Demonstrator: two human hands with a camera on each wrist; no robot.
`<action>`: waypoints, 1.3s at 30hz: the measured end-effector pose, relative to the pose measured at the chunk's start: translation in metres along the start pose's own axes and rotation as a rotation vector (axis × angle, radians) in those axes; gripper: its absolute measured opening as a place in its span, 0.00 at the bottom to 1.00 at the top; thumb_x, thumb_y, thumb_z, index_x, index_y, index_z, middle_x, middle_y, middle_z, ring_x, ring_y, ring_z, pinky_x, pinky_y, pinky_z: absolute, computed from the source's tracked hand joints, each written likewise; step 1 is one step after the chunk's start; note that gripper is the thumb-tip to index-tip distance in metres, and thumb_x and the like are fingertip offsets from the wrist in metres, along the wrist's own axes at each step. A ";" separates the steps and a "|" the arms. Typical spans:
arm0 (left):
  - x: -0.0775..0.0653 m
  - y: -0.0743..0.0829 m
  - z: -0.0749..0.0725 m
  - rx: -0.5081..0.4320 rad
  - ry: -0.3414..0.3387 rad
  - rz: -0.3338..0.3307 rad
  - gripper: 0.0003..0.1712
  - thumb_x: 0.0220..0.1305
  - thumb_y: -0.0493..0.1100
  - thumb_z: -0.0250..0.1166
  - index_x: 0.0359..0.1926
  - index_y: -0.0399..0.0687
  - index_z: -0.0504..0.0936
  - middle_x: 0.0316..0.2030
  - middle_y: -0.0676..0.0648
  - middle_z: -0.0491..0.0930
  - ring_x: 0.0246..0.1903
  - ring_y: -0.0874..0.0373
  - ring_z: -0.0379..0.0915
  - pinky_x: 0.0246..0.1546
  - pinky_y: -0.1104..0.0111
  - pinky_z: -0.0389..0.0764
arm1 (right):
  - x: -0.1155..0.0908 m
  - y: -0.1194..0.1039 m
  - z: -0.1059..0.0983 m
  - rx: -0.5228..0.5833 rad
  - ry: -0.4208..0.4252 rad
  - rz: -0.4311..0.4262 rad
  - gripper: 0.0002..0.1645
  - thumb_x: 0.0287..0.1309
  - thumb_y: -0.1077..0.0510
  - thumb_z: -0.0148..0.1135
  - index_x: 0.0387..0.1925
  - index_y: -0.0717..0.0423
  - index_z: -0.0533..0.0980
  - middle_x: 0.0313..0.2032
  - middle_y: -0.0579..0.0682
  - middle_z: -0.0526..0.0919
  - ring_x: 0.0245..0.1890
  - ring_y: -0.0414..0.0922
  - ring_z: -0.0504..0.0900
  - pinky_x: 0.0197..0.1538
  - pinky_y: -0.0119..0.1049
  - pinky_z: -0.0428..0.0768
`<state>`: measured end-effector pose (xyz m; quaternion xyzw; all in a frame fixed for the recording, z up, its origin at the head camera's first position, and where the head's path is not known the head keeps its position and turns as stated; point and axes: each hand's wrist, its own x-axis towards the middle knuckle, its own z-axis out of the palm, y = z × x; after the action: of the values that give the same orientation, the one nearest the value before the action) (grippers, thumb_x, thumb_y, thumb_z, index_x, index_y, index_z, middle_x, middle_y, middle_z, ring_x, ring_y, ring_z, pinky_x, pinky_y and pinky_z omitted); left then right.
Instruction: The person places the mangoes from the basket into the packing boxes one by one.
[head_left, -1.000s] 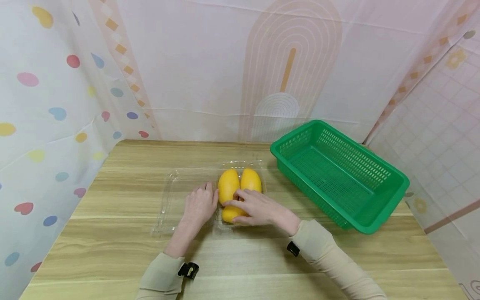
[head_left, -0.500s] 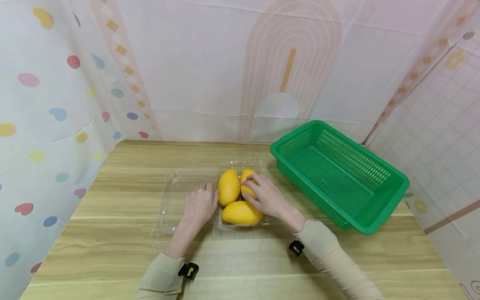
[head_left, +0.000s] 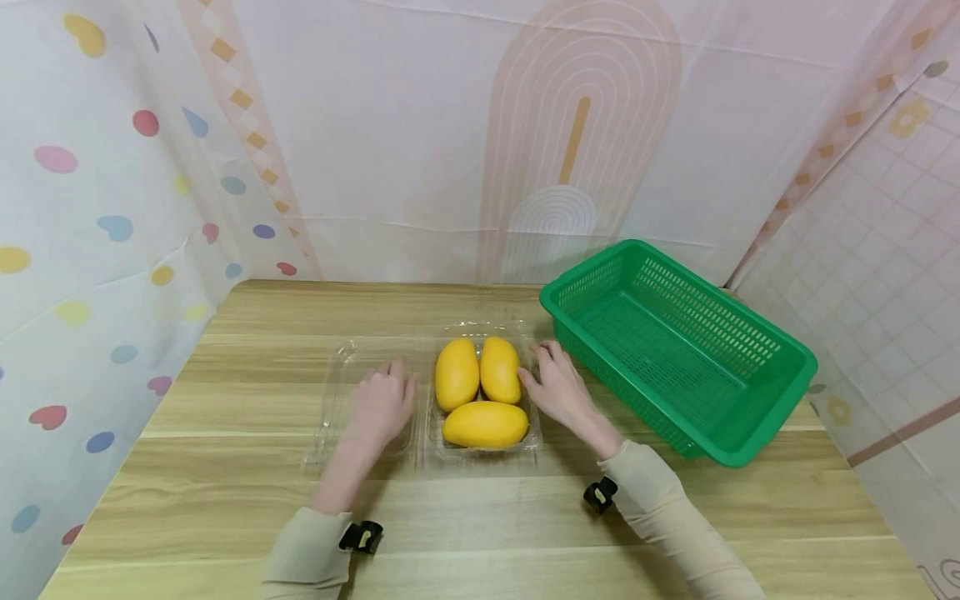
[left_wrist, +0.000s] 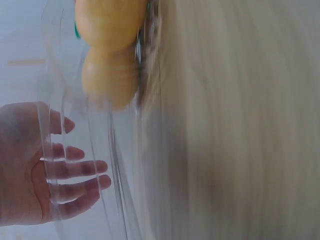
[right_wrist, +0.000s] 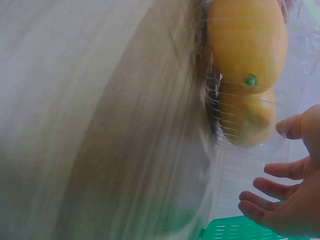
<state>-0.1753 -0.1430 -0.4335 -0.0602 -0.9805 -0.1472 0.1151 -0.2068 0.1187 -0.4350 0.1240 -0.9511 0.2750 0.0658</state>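
Three yellow mangoes lie in the base of a clear plastic clamshell box (head_left: 534, 442): two upright side by side, the left mango (head_left: 457, 375) and the right mango (head_left: 500, 371), with the front mango (head_left: 486, 425) crosswise below them. The box's lid (head_left: 339, 400) is folded out flat to the left. My left hand (head_left: 381, 407) hovers over the lid, fingers loosely bent and holding nothing; the left wrist view shows its fingers (left_wrist: 75, 169) through the clear plastic. At the box's right side is my right hand (head_left: 561, 387), fingers spread, thumb (right_wrist: 290, 127) right by the box wall.
A green perforated plastic basket (head_left: 637, 396) stands at the back right, close beyond the right hand. Under everything is a wood-grain table (head_left: 480, 517), with patterned cloth (head_left: 405, 150) hanging behind it and at both sides.
The right hand has let go of the front mango, passed over the right mango, and moved right to the box's edge. The left hand has drawn left, away from the box's middle fold.
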 end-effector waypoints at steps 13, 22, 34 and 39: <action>-0.005 -0.061 -0.020 0.002 0.000 -0.111 0.25 0.64 0.39 0.55 0.54 0.20 0.68 0.49 0.19 0.71 0.47 0.23 0.69 0.49 0.40 0.74 | 0.000 0.005 0.004 0.018 -0.014 0.001 0.26 0.63 0.52 0.57 0.56 0.67 0.72 0.54 0.61 0.74 0.54 0.57 0.75 0.56 0.52 0.77; -0.016 -0.092 -0.023 0.013 -0.212 -0.228 0.28 0.66 0.43 0.48 0.52 0.16 0.66 0.51 0.15 0.62 0.49 0.19 0.60 0.44 0.38 0.73 | -0.001 0.005 0.004 0.018 -0.025 -0.011 0.25 0.64 0.52 0.56 0.56 0.66 0.72 0.51 0.61 0.75 0.52 0.57 0.76 0.54 0.51 0.78; -0.018 -0.100 -0.030 -0.048 -0.343 -0.261 0.29 0.68 0.47 0.50 0.61 0.29 0.65 0.57 0.17 0.56 0.54 0.20 0.51 0.43 0.36 0.72 | -0.001 0.005 0.003 0.027 -0.045 -0.010 0.25 0.65 0.52 0.55 0.56 0.66 0.71 0.50 0.61 0.75 0.50 0.56 0.77 0.51 0.50 0.79; -0.019 -0.102 -0.039 -0.107 -0.312 -0.205 0.28 0.68 0.44 0.50 0.61 0.26 0.65 0.58 0.17 0.60 0.57 0.21 0.53 0.54 0.35 0.65 | -0.001 0.004 0.002 0.031 -0.052 -0.004 0.25 0.65 0.52 0.55 0.56 0.66 0.71 0.50 0.61 0.75 0.51 0.56 0.77 0.52 0.50 0.79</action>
<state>-0.1645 -0.2532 -0.4294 0.0118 -0.9783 -0.1988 -0.0571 -0.2068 0.1215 -0.4389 0.1339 -0.9479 0.2863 0.0399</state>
